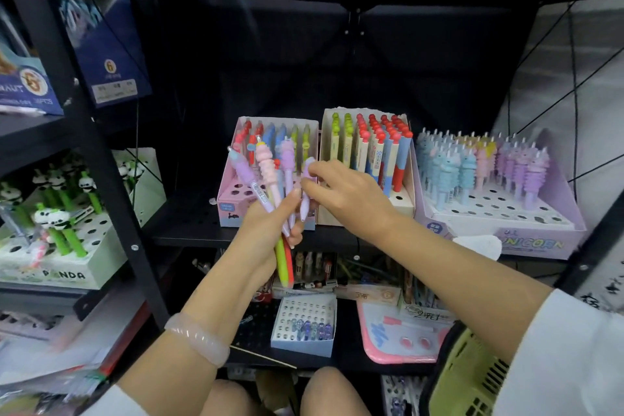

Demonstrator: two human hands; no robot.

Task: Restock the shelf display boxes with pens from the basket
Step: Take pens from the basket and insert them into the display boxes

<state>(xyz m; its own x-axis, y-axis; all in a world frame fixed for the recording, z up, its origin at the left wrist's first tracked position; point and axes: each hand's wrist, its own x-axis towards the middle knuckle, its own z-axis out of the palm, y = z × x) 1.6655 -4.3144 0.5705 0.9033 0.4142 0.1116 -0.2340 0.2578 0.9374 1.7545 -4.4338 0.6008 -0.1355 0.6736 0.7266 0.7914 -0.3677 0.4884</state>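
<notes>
My left hand point(266, 230) grips a bunch of pens point(266, 172) upright in front of the shelf: pink and purple unicorn pens plus a green and a red one. My right hand point(341, 189) pinches one light purple pen point(306, 192) beside that bunch. Behind them a pink display box point(233, 209) holds red, blue and green pens. A cream box point(401, 203) of red-capped pens stands to its right. A purple unicorn box point(537, 240) sits at the far right with many free holes. The yellow-green basket point(462, 378) is at the lower right.
A green panda pen box point(64, 273) sits on the left shelf behind a black upright post point(111, 179). The lower shelf carries a small blue box point(304, 344) of pens and a pink board point(388, 338). Blue boxes stand at the upper left.
</notes>
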